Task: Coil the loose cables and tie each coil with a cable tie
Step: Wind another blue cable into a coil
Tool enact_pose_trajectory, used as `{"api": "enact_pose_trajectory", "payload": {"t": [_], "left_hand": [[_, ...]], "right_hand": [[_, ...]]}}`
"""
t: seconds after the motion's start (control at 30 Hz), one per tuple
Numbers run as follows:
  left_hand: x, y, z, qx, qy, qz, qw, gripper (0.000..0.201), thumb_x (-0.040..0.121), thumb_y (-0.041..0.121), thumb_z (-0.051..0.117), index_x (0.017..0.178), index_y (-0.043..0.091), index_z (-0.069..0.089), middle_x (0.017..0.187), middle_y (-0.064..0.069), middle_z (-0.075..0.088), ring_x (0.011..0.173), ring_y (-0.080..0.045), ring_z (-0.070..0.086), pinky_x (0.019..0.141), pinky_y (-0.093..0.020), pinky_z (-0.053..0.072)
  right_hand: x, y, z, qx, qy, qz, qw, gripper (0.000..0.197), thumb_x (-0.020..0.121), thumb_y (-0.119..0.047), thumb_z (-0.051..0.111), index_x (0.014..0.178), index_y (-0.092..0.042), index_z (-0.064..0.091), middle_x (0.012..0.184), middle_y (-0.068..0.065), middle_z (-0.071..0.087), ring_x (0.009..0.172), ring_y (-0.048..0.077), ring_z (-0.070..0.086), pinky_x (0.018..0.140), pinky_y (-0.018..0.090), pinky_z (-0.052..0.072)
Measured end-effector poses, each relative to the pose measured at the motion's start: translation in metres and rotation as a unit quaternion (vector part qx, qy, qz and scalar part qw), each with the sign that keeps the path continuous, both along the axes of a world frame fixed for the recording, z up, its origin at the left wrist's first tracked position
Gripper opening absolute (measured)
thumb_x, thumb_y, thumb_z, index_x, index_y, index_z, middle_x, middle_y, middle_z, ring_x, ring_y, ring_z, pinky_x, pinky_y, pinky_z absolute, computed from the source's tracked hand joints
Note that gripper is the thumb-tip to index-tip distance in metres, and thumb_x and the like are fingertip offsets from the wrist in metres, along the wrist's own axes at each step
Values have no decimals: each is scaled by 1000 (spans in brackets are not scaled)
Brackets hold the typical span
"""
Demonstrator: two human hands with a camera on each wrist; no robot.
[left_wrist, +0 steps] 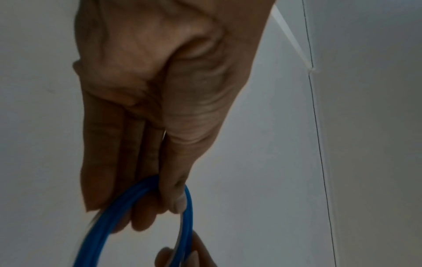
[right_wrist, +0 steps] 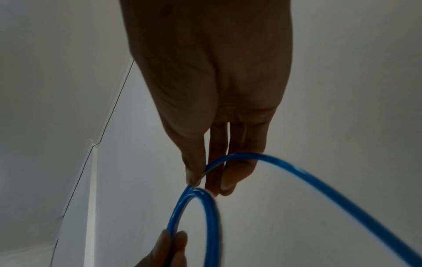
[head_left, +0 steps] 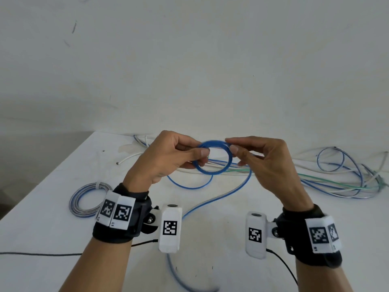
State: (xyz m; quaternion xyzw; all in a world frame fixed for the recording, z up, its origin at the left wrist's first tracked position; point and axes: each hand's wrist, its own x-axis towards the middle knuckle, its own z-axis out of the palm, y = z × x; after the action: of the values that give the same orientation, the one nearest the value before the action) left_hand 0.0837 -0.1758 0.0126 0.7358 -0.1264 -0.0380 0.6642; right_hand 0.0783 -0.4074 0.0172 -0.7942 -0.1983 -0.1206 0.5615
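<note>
Our hands hold the blue coil (head_left: 214, 158) above the surface (head_left: 52, 175): our left hand (head_left: 168, 159) pinches its left side, our right hand (head_left: 265, 163) pinches its right side where the strand feeds in. We judge we are mid-winding; next we must draw in the blue tail (head_left: 210, 203) trailing over the surface. Glossy, thin loops lie neatly stacked, untied.

We see a white table (head_left: 63, 178) against a plain white wall (head_left: 189, 60) with a few dark scuffs. Thin black wire (head_left: 42, 254) trails off the table's left edge. Grey floor (head_left: 31, 148) far left.
</note>
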Motion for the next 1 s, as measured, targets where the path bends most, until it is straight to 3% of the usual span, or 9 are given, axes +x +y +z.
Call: {"api": "enact_pose_trajectory", "payload": {"t": [0.2, 0.33, 0.5, 0.6, 0.67, 0.73, 0.87, 0.93, 1.0], "left_hand": [[-2, -3, 6, -94, -2, 50, 994, 12, 91, 16, 71, 97, 7, 77, 84, -9, 77, 81, -18, 75, 71, -26, 61], [-3, 0, 8, -125, 20, 45, 991, 21, 86, 24, 73, 97, 7, 77, 85, -8, 76, 83, -20, 75, 71, -26, 59], [-4, -1, 7, -153, 41, 37, 987, 23, 82, 27, 72, 94, 8, 77, 83, -8, 75, 83, -20, 74, 72, -26, 59], [-2, -1, 5, -135, 35, 36, 990, 23, 87, 25, 70, 99, 6, 77, 88, -10, 76, 87, -23, 75, 76, -29, 60], [-1, -1, 6, -81, 24, 28, 996, 37, 87, 35, 70, 112, 8, 72, 101, -11, 77, 96, -24, 75, 85, -34, 61], [-1, -2, 8, -25, 12, 35, 999, 56, 82, 52, 65, 122, 13, 65, 107, -6, 76, 99, -21, 74, 91, -37, 60], [-4, -6, 10, 20, 11, -17, 1000, 59, 97, 58, 42, 110, 6, 67, 72, -7, 64, 67, -22, 61, 74, -32, 57], [-5, -8, 7, 41, 27, -57, 997, 62, 100, 56, 39, 110, 1, 68, 60, 1, 45, 57, -14, 42, 64, -28, 48], [-4, -10, 6, 60, 37, -68, 995, 60, 102, 54, 39, 116, 3, 69, 61, 7, 35, 56, -10, 34, 61, -26, 42]], "right_hand": [[0, 9, 0, 119, -20, -21, 992, 10, 86, -13, 77, 96, -16, 79, 84, 4, 78, 74, 19, 74, 52, 23, 54], [0, 21, -7, 149, -12, -18, 989, 12, 91, -14, 73, 102, -13, 77, 85, 6, 78, 57, 17, 61, 49, 23, 47], [1, 25, -11, 144, -22, -15, 989, 16, 94, -15, 70, 108, -12, 74, 82, 8, 78, 62, 10, 63, 59, 19, 46], [0, 27, -12, 161, -39, -26, 986, 15, 93, -12, 71, 107, -17, 75, 84, 7, 78, 79, 21, 73, 75, 23, 56], [-1, 25, -11, 146, -41, -26, 988, 15, 92, -11, 72, 104, -20, 77, 84, 4, 78, 84, 25, 74, 81, 28, 58], [-2, 25, -11, 85, -32, -8, 996, 17, 91, -11, 74, 102, -24, 78, 83, -2, 78, 79, 25, 72, 74, 33, 56], [-6, 30, -12, -15, -33, 12, 999, 19, 90, -15, 76, 99, -31, 79, 75, -8, 76, 54, 10, 43, 54, 30, 39], [-9, 32, -10, -20, -39, 18, 999, 21, 91, -14, 75, 100, -33, 78, 80, -16, 76, 55, 11, 47, 55, 28, 42], [-9, 33, -10, -15, -39, 17, 999, 20, 91, -15, 74, 99, -32, 78, 85, -18, 77, 61, 21, 61, 61, 37, 52]]}}
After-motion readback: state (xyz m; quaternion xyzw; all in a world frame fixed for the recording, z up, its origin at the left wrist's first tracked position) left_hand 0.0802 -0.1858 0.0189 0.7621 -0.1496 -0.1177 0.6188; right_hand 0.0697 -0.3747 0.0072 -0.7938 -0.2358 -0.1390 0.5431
